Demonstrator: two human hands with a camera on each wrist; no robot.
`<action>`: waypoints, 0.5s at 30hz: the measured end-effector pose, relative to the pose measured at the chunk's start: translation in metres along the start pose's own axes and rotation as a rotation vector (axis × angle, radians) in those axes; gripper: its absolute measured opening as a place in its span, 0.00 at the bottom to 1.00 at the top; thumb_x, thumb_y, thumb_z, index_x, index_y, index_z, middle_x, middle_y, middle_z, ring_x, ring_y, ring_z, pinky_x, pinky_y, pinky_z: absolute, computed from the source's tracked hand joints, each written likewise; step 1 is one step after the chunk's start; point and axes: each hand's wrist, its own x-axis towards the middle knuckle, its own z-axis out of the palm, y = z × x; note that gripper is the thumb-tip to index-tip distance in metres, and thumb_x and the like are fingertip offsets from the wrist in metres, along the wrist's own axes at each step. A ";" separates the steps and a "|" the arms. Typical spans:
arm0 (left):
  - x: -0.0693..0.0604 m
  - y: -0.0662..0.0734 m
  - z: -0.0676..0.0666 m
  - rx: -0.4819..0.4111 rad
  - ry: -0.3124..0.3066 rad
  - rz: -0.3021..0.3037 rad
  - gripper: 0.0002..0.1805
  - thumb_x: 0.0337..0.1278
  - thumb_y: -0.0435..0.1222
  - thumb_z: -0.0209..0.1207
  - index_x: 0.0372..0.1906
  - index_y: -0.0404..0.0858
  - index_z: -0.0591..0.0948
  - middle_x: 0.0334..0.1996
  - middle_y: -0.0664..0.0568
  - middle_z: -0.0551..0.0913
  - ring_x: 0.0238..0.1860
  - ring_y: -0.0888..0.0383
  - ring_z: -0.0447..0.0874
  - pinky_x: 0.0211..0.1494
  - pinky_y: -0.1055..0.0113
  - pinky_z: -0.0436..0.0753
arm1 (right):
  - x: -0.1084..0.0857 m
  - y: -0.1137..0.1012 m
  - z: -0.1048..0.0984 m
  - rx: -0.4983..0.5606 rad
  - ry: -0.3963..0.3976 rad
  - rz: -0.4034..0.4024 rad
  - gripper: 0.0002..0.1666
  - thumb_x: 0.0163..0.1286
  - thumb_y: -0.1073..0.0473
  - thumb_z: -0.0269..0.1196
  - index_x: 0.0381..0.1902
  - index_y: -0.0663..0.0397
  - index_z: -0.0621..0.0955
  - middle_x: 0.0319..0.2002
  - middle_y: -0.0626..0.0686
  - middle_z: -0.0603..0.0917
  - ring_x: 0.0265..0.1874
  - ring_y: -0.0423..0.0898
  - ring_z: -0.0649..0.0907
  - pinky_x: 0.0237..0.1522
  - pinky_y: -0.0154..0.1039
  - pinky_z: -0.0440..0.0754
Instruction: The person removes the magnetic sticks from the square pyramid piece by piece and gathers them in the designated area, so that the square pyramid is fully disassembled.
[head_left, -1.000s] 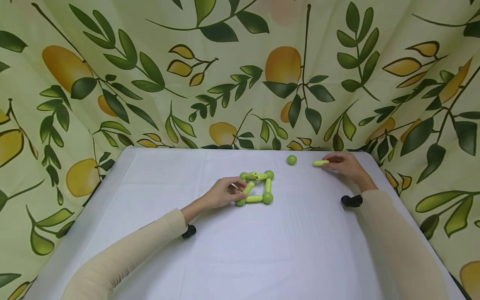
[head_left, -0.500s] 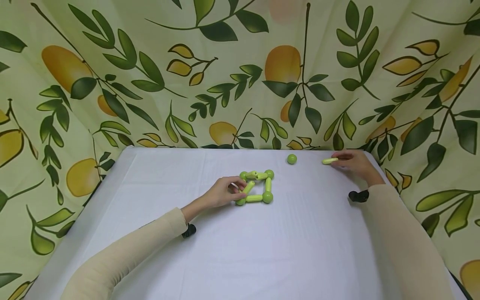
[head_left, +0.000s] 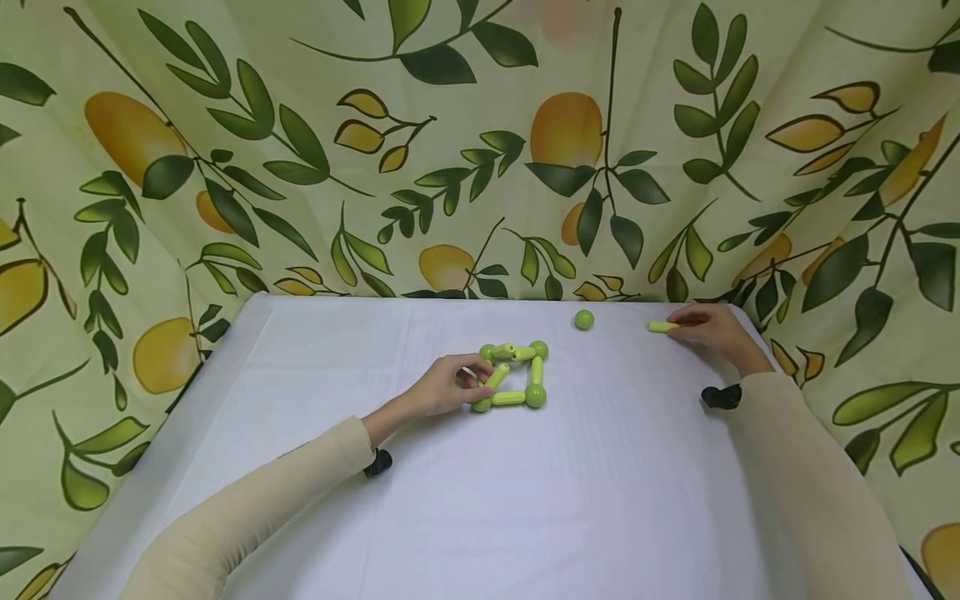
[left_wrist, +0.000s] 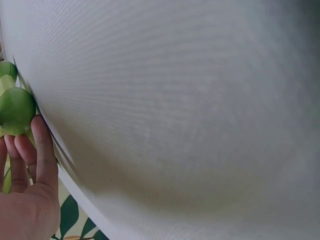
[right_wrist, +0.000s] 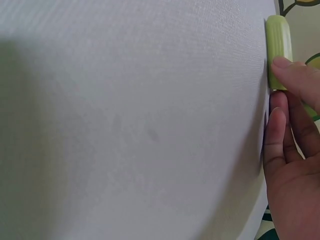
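A square of light green building rods (head_left: 509,398) and darker green balls (head_left: 535,395) lies on the white-covered table. At its near-left corner my left hand (head_left: 446,386) pinches a slanting rod (head_left: 498,374), its fingers against the corner ball (head_left: 482,405). That corner is partly hidden by the hand; the left wrist view shows a green ball (left_wrist: 17,111) at the fingertips. Far to the right, my right hand (head_left: 712,333) holds a single loose rod (head_left: 660,327). In the right wrist view the thumb presses on this ribbed rod (right_wrist: 278,42), with the fingers beneath.
One loose green ball (head_left: 584,319) sits near the table's far edge, between the square and my right hand. A curtain (head_left: 480,208) with fruit and leaf print hangs behind and along both sides of the white tabletop (head_left: 525,500).
My right hand has moved right with its rod, away from the loose ball, mostly in the first half second. The left hand and the square have stayed in place.
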 end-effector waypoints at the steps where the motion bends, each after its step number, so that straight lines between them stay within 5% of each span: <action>1: 0.000 0.000 0.000 0.002 0.000 -0.001 0.12 0.61 0.31 0.70 0.48 0.35 0.83 0.43 0.52 0.83 0.39 0.58 0.81 0.44 0.65 0.82 | 0.000 0.000 0.000 0.002 -0.001 -0.003 0.21 0.63 0.62 0.75 0.51 0.69 0.84 0.47 0.59 0.85 0.38 0.35 0.81 0.39 0.25 0.79; 15: 0.000 0.002 0.000 0.001 -0.003 -0.019 0.12 0.61 0.31 0.70 0.48 0.36 0.83 0.42 0.53 0.83 0.38 0.59 0.81 0.43 0.65 0.82 | -0.020 -0.017 -0.008 0.028 -0.002 -0.076 0.25 0.65 0.66 0.72 0.56 0.75 0.80 0.51 0.68 0.83 0.40 0.34 0.83 0.40 0.25 0.80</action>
